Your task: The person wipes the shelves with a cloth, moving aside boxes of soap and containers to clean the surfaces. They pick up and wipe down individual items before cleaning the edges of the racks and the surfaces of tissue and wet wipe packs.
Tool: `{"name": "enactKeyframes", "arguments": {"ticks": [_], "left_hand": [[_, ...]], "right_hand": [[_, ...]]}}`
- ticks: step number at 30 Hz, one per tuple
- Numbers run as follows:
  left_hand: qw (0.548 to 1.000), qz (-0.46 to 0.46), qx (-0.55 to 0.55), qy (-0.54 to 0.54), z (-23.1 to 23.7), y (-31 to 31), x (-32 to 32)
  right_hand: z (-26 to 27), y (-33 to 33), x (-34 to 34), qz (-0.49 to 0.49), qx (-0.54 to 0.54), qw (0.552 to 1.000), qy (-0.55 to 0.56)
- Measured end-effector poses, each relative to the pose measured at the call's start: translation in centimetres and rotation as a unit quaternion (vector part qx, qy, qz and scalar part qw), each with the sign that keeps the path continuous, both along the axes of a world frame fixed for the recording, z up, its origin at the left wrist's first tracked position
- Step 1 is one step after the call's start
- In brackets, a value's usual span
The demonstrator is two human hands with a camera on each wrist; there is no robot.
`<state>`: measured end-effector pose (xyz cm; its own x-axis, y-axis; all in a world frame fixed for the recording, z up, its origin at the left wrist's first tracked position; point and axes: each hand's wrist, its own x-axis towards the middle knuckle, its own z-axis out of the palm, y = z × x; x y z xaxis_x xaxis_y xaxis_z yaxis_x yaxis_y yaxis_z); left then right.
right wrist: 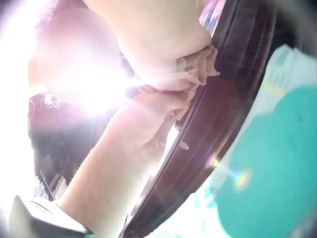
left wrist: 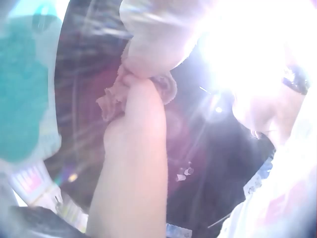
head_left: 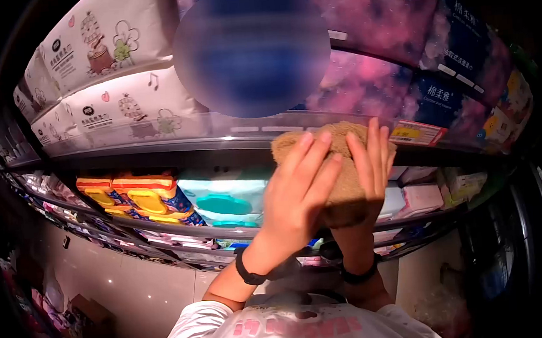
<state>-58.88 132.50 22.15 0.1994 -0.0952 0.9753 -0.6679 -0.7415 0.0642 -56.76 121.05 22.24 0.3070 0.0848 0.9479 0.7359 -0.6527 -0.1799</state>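
Observation:
A brown, fuzzy cloth is bunched between both hands at the front of a shelf edge. The left hand grips its left side, fingers extended over it and pointing up. On the right side the right hand holds it, its fingers also lying long over the fabric. In the left wrist view, folds of the cloth stick out between the two hands. The right wrist view shows a crumpled cloth edge beside the hands. Both thumbs are mostly hidden in the head view.
The dark shelf edge crosses behind the hands, with a price tag on it. White packs and pink-and-blue packs stand above. Orange packs and teal-lidded packs sit on the lower shelf.

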Motion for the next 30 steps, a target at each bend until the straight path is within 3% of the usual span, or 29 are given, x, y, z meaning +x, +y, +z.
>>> {"name": "enactKeyframes", "arguments": {"ticks": [5,8,9,11,12,13,14,15,16,17,18,19,20,21,23,25,30], "left_hand": [[0.988,0.091,-0.120,-0.038,-1.5,7.4,-1.8],[0.978,0.131,-0.149,-0.062,-1.8,8.3,-2.3],[0.985,0.122,-0.118,-0.031,-1.5,8.3,-3.0],[0.993,0.091,-0.020,-0.076,-1.5,8.5,-2.2],[0.992,-0.028,-0.040,-0.113,-1.4,7.6,-1.4],[0.980,-0.086,-0.008,-0.182,-1.0,6.9,-0.8],[0.973,-0.081,0.021,-0.216,-0.9,5.9,-1.5],[0.946,-0.035,0.058,-0.316,0.2,5.4,-1.4],[0.947,-0.026,0.055,-0.315,0.4,5.4,-1.1],[0.961,-0.047,0.043,-0.270,0.6,5.4,-0.8],[0.972,-0.070,0.030,-0.221,0.7,5.3,-0.6],[0.981,-0.097,0.017,-0.169,0.5,5.4,-0.5],[0.996,-0.035,0.027,-0.074,-0.2,6.1,-0.1],[0.998,-0.007,0.024,-0.055,-0.8,6.9,0.1],[0.994,0.076,0.063,-0.055,-2.3,9.0,-0.7],[0.989,0.136,0.053,-0.028,-2.4,11.7,-2.1],[0.971,0.235,-0.047,-0.005,-2.7,16.3,-4.4]], "right_hand": [[-0.7,8.8,-1.8,0.070,-0.048,0.996,-0.001],[-1.2,9.8,-2.3,0.066,-0.033,0.997,-0.006],[-1.2,9.2,-2.8,0.068,-0.015,0.997,-0.011],[-1.8,7.3,-3.3,-0.028,0.009,0.997,-0.076],[-2.5,6.8,-3.8,-0.030,0.099,0.992,-0.078],[-2.1,7.1,-4.3,-0.060,0.150,0.975,-0.150],[-2.7,5.4,-4.1,-0.132,0.120,0.962,-0.206],[-3.8,4.8,-3.6,-0.216,0.095,0.943,-0.235],[-1.4,9.4,-2.9,-0.429,0.099,0.842,-0.311],[1.0,13.9,-2.5,-0.618,0.097,0.688,-0.367],[-0.1,10.3,-2.4,-0.389,0.078,0.870,-0.292],[-1.5,6.4,-2.2,-0.127,0.054,0.973,-0.184],[-1.8,6.5,-1.5,-0.073,0.009,0.993,-0.091],[-2.4,7.8,-0.9,-0.070,0.036,0.993,-0.085],[-3.4,10.3,-0.9,-0.042,0.051,0.993,-0.103],[-3.3,12.5,-2.0,0.056,0.033,0.996,-0.054],[-1.0,16.6,-4.1,0.100,-0.085,0.991,0.016]]}}
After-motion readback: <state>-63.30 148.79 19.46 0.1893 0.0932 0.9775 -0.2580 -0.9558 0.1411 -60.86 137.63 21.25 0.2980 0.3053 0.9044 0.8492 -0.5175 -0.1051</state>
